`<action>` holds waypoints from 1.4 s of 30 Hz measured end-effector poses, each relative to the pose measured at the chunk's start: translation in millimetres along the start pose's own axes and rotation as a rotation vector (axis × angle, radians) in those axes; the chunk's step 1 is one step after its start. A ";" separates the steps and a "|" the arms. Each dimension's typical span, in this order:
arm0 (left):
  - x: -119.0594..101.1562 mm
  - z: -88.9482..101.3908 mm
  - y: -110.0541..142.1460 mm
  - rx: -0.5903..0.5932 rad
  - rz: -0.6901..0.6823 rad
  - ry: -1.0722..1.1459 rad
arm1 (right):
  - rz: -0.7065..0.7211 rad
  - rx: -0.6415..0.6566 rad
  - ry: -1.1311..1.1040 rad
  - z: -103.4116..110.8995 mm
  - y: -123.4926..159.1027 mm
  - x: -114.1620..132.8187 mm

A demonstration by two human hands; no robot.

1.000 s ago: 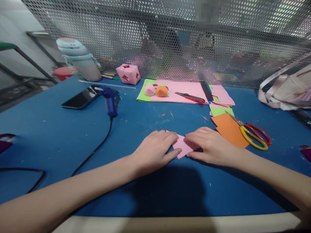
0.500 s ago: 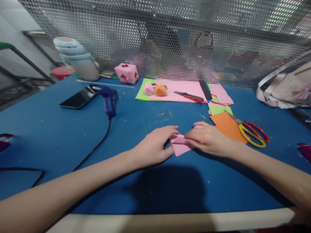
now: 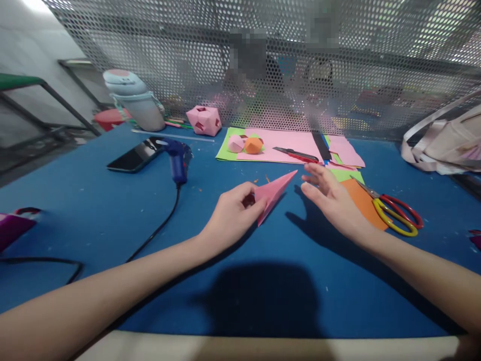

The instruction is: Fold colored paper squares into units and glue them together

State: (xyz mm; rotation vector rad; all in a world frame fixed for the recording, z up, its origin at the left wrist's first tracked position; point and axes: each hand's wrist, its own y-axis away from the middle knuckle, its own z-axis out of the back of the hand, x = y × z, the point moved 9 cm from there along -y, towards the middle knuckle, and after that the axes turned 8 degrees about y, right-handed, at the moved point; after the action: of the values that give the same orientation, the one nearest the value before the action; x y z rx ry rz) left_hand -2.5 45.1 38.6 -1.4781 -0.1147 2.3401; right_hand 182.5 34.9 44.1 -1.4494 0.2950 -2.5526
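Note:
Between the thumb and fingers of my left hand (image 3: 235,213) is a folded piece of pink paper (image 3: 277,190), tilted up off the table with its sharp tip pointing to the far right. My right hand (image 3: 332,200) is raised to the right of the paper, fingers apart, touching nothing. Just beyond that hand lies orange paper (image 3: 363,203), with scissors (image 3: 394,213) with red and yellow handles resting partly on it. The inner side of the fold is partly hidden by my left fingers.
A blue glue gun (image 3: 176,163) with a black cord touches a phone (image 3: 135,155) at the left. Behind are a bottle (image 3: 139,108), a pink paper ball (image 3: 205,120), a utility knife (image 3: 295,154) on pink sheets (image 3: 270,138), and a bag (image 3: 447,135) at right.
The pink paper has been lifted and turned, its point now to the far right. My right hand has let go of it and moved up and away with fingers spread.

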 end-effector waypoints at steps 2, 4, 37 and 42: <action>-1.8 -1.5 0.5 -0.008 -0.006 0.050 | -0.124 0.081 -0.152 -15.8 1.0 -7.8; -6.6 -3.3 2.5 -0.012 -0.044 0.065 | -0.174 0.135 -0.228 -31.2 3.6 -3.7; 24.1 -13.8 -10.4 0.200 -0.083 -0.307 | 0.158 0.206 0.309 -32.4 -5.2 -31.5; 23.5 -16.3 -11.0 0.216 -0.145 -0.339 | 0.247 0.201 0.409 -37.1 -5.4 -23.7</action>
State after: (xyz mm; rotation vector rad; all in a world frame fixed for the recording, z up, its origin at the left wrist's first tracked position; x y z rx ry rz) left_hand 5.8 61.5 14.1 -0.9347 -0.0518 2.3764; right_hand 162.1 49.1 7.5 -0.7633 0.2477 -2.5626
